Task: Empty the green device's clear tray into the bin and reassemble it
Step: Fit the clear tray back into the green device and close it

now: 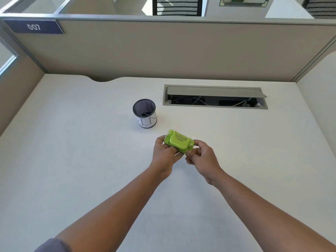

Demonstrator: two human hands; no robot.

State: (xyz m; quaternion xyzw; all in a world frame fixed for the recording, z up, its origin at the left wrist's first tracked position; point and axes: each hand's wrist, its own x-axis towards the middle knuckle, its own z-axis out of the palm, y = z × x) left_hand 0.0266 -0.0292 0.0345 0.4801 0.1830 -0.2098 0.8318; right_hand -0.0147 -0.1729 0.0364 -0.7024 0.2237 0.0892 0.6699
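Observation:
The green device [179, 141], a small lime-green plastic hole punch, is held just above the white desk at the centre of the head view. My left hand [164, 154] grips its left end, and my right hand [201, 157] pinches its right end with thumb and fingertips. Its clear tray lies along the underside, mostly hidden by my fingers. The bin [145, 113], a small black mesh cup with a white paper label, stands upright on the desk behind and to the left of the device. A few small white bits lie at its bottom.
A cable slot [215, 98] with its grey lid propped open is set into the white desk [72, 142] at the back right. Beige partition walls [163, 51] close off the back and both sides of the desk.

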